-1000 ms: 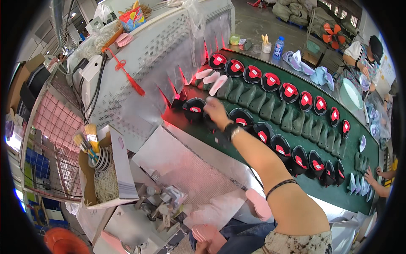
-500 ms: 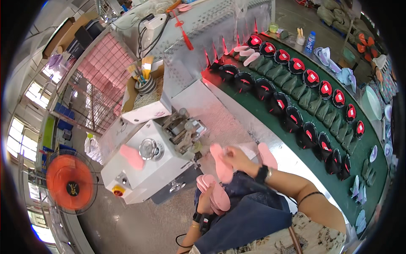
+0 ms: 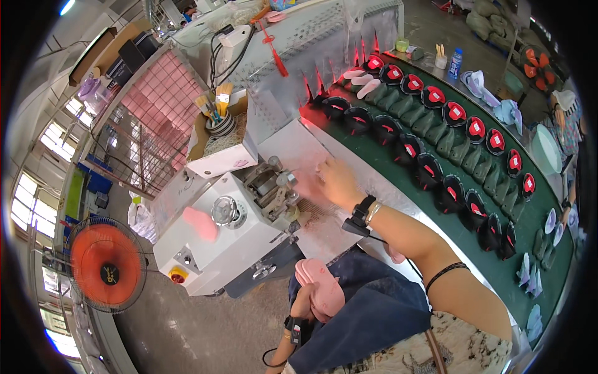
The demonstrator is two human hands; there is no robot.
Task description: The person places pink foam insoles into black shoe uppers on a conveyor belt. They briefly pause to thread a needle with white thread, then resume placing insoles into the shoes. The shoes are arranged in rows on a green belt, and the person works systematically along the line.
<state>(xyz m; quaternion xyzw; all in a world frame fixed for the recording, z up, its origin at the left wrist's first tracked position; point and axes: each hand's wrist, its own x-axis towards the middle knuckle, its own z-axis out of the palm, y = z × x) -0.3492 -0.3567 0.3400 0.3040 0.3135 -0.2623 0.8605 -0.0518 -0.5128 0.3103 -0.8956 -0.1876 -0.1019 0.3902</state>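
My left hand [image 3: 303, 303], low in the middle, is closed round a stack of pink insoles [image 3: 325, 292] above my dark blue apron [image 3: 367, 296]. My right hand [image 3: 338, 182] reaches out over the work surface, its fingers on a single pink insole [image 3: 308, 185] that is smeared by motion. That insole is just to the right of the metal rollers [image 3: 271, 186] of a white machine [image 3: 215, 249]; whether they touch, I cannot tell. One more insole [image 3: 200, 224] lies on the machine's top, beside its round dial [image 3: 225, 211]. Under my right forearm another pink insole [image 3: 394, 254] partly shows.
On the right runs a green conveyor [image 3: 398, 134] with rows of black shoe uppers [image 3: 430, 169] and dark green shoe lasts [image 3: 445, 145]. A box [image 3: 224, 159] with brushes stands behind the machine. At the left is an orange fan [image 3: 107, 265]. Another person [image 3: 565, 118] is at the far right.
My right hand has moved away from me with one insole, from beside the stack to near the rollers. My left hand still holds the stack. The view has shifted slightly.
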